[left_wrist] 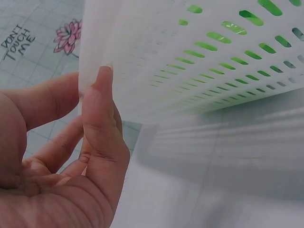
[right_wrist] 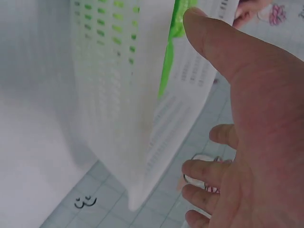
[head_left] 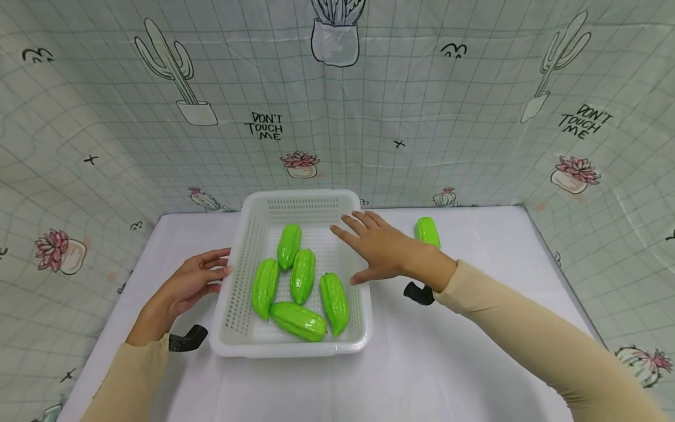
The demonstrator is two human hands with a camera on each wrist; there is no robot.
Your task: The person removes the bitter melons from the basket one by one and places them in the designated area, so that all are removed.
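Observation:
A white perforated plastic basket [head_left: 290, 350] stands on the table and holds several glossy, ridged green bitter melons [head_left: 303, 276]. At its left side, my left hand [head_left: 192, 282] pinches the rim with bent fingers, as the left wrist view shows close up. My right hand [head_left: 382, 249] is over the basket's right rim, palm down, its fingers straight and spread and nothing held. In the right wrist view, the thumb [right_wrist: 213, 40] overlaps the basket and a melon inside. Another bitter melon [head_left: 427, 231] lies on the table beyond the right wrist, its lower end hidden by the forearm.
The table wears a white cloth [head_left: 432, 375]. Patterned grid fabric [head_left: 358, 117] with cactus drawings hangs behind it and along both sides. Black wrist mounts [head_left: 188, 340] stick out at both wrists. The basket's far edge lies close to the back fabric.

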